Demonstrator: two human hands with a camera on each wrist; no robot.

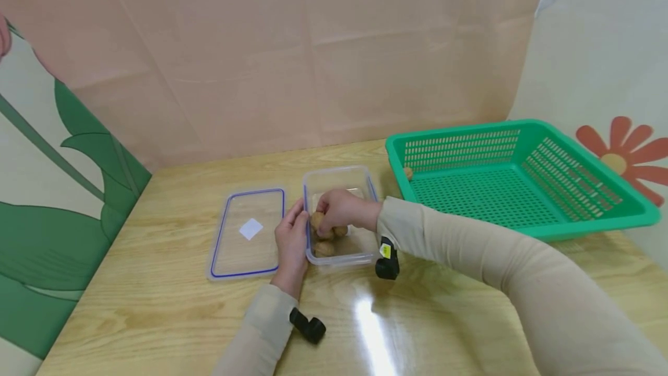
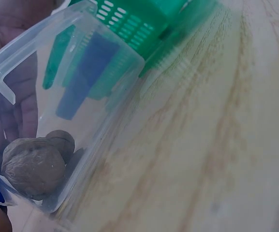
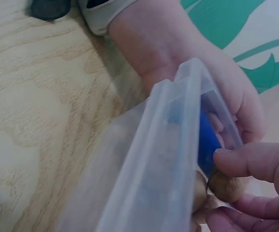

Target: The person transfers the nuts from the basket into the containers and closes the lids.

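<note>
A clear plastic box (image 1: 360, 257) with a blue-lined rim stands on the table, with several walnuts (image 1: 325, 248) gathered at its left side. Reaching into it, my right hand (image 1: 344, 209) pinches a walnut (image 3: 226, 186) between thumb and fingers, just above the others. My left hand (image 1: 292, 242) rests along the box's left outer wall, its fingers fairly straight. Through the clear wall, the left wrist view shows a large walnut (image 2: 33, 166) on the box floor, below the right hand's fingers (image 2: 28, 113).
Left of the box lies a clear lid (image 1: 227, 248) with a blue seal and a white label. A green plastic basket (image 1: 490, 190) stands at the right, with one walnut (image 1: 408, 173) in its left corner. A pink sheet (image 1: 235, 62) hangs behind the wooden table (image 1: 146, 295).
</note>
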